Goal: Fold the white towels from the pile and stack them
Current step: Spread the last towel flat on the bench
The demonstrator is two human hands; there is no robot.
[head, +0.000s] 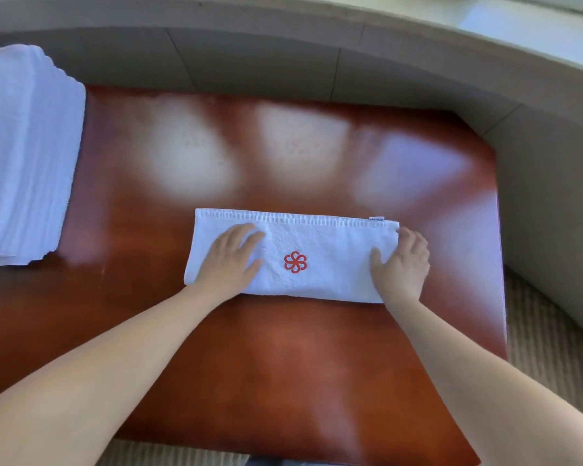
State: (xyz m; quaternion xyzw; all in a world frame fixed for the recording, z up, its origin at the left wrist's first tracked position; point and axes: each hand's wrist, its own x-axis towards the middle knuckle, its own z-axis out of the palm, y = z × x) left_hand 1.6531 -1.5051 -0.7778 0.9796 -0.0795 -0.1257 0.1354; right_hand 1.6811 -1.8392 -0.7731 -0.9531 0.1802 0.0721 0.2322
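Note:
A white towel with a red flower emblem lies folded into a long strip across the middle of the glossy red-brown table. My left hand rests flat on the towel's left part, fingers straight. At the towel's right end, my right hand has its thumb on top and its fingers curled around the edge, gripping it. A stack of white towels sits at the table's far left, one showing part of a red emblem.
A grey tiled wall or ledge curves around the far and right sides of the table. Woven beige flooring shows to the right and below the table's near edge. Bright window reflections lie on the tabletop behind the towel.

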